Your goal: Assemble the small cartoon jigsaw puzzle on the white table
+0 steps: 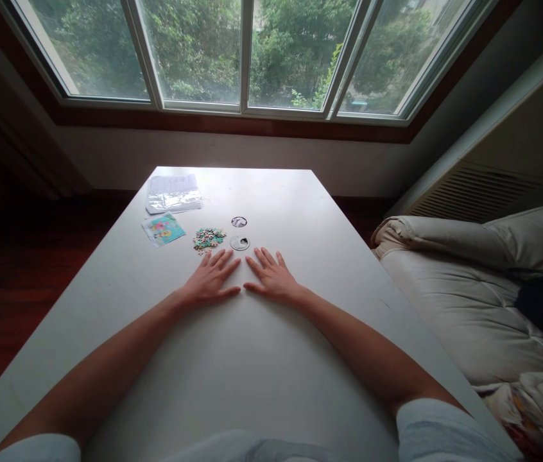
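Note:
My left hand (211,277) lies flat on the white table (233,366), fingers spread and holding nothing. Beside it, palm down with its fingers apart, rests my right hand (271,276), also without anything in it. Just beyond the left fingertips is a small heap of jigsaw puzzle pieces (208,238). Two round, flat, silvery pieces lie ahead of the hands: a larger disc (239,243) close to the fingertips and a smaller disc (239,222) behind it. To the left of the heap sits a picture card (163,229) with a colourful turquoise design.
A clear plastic packet (174,193) with pale sheets lies at the table's far left. Past the far edge is a wall below a window (199,51). A cream padded sofa (449,295) stands along the right side, and reddish wooden floor (35,276) shows at left.

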### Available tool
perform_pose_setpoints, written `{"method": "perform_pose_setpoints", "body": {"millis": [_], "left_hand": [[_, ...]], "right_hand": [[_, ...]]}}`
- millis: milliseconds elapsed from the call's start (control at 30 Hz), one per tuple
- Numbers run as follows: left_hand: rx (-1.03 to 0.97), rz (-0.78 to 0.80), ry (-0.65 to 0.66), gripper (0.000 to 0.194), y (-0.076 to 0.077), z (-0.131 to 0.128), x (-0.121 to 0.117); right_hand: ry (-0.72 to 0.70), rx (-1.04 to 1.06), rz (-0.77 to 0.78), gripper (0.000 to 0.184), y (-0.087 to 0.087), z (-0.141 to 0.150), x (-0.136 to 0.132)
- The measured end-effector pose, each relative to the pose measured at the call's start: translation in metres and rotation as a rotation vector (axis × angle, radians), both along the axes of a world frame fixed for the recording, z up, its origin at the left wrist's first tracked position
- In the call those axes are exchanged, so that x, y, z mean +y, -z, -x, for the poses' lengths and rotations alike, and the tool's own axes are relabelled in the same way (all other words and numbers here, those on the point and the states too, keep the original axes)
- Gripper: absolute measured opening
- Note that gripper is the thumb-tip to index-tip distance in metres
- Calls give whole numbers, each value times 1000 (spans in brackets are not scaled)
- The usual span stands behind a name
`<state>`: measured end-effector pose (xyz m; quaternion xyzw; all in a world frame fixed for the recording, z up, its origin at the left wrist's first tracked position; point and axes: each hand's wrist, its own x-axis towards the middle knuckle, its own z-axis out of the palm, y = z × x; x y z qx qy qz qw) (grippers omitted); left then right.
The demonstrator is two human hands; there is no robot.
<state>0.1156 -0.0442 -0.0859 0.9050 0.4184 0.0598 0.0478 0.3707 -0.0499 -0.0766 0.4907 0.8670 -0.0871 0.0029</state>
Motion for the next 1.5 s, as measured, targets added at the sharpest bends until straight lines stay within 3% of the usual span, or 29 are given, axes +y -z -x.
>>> {"method": "perform_pose_setpoints", "body": {"millis": [433, 900, 1500], "left_hand": [[-12, -16, -15, 77, 0, -1, 2], [-4, 15, 43, 81, -4, 4, 10], [3, 12, 4, 85, -1, 3, 9]], "right_hand": [[0, 9, -32, 89, -4, 0, -2], [-17, 12, -12, 93, -2, -1, 1], [-15, 1, -27, 85, -2, -1, 5]]}}
